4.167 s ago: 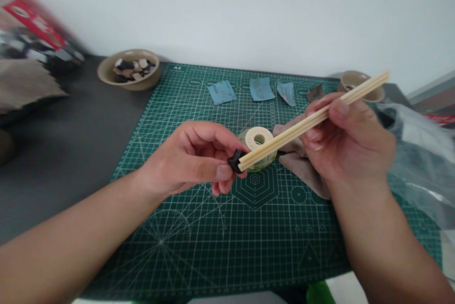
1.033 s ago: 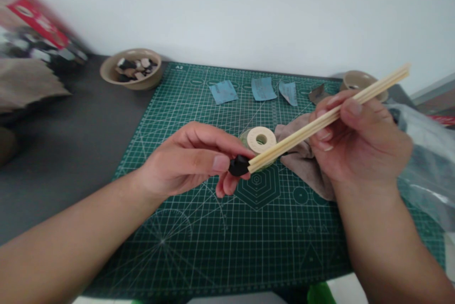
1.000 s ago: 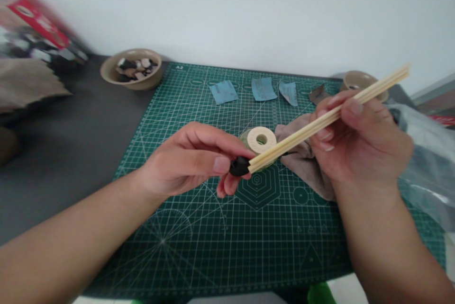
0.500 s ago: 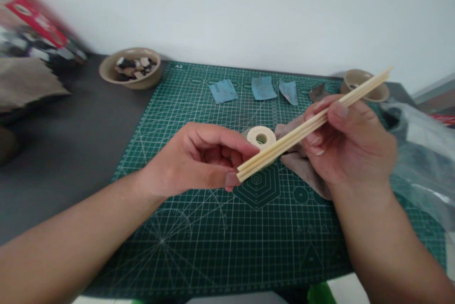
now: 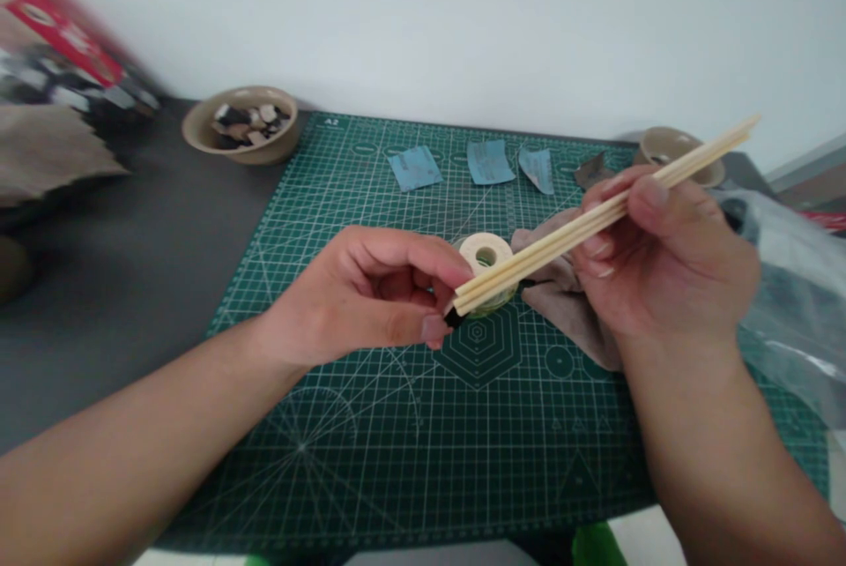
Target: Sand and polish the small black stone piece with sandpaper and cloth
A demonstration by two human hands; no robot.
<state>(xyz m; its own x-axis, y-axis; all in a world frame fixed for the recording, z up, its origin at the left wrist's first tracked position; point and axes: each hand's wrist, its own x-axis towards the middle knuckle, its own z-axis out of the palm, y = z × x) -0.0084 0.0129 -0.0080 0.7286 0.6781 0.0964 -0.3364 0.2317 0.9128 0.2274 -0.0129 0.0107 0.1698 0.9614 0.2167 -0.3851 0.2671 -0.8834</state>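
My right hand (image 5: 674, 253) is closed around several thin bamboo sticks (image 5: 561, 234), held together and slanting up to the right over the mat. Between the thumb and fingers of my left hand (image 5: 370, 293) is a small black piece (image 5: 454, 317), mostly hidden by the fingertips. The lower left ends of the sticks lie right beside this piece; whether they touch it I cannot tell. Under the sticks stands a cream-coloured roll of tape (image 5: 481, 246), partly covered by them. A crumpled brown-grey cloth (image 5: 572, 319) lies below my right hand.
A green cutting mat (image 5: 410, 451) covers the dark table (image 5: 159, 266). Blue sandpaper-like pieces (image 5: 415, 168) lie along its far side. One bowl (image 5: 281, 147) holds small chunks; another bowl (image 5: 671, 143) stands far right. Clear plastic (image 5: 793, 301) lies at right, a red box (image 5: 63, 33) far left.
The sticks have shifted up and to the right with my right hand. Their ends have come away from my left fingertips, where the black piece now shows.
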